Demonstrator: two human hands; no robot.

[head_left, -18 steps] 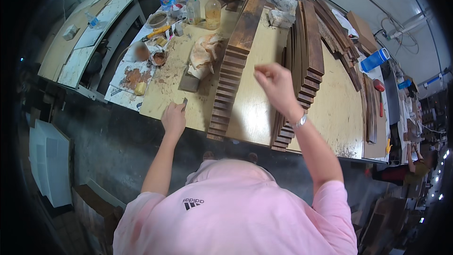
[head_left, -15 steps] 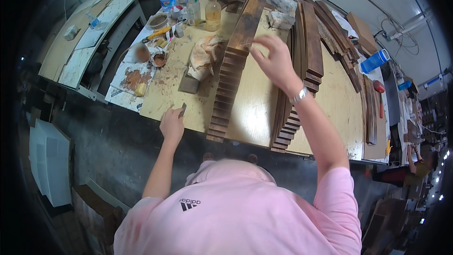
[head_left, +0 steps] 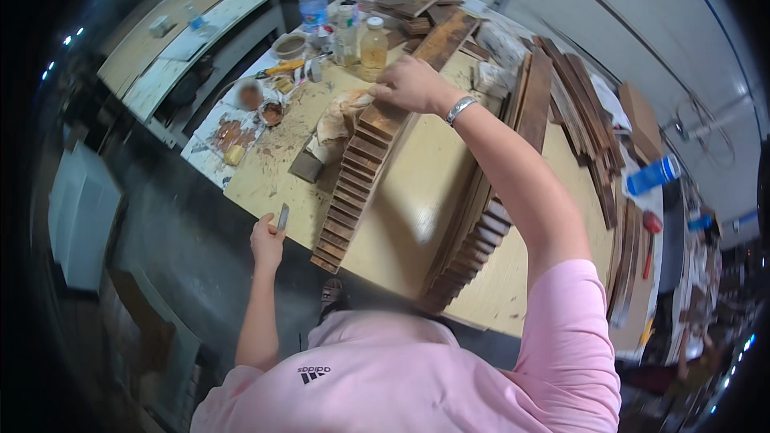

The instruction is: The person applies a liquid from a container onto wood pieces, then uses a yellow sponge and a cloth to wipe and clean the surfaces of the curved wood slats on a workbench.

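My left hand is closed round a small flat scraper-like blade, held just off the table's front edge. My right hand reaches over the top board of a stair-stepped stack of dark wooden boards. Its fingers are curled down at the board's left side, close to a crumpled stained cloth. Whatever they hold, if anything, is hidden. Beside the cloth lies a small grey-brown block. A second stepped stack of boards stands right of my right forearm.
Back left on the table stand a blue-labelled water bottle, a jar of yellowish liquid and a bowl. Brown filler stains a white sheet. At the right are a blue bottle and a red-headed tool.
The view has turned slightly. My right hand has moved left and down to the top board's left side. My left hand has drawn back from the tabletop, still with the blade.
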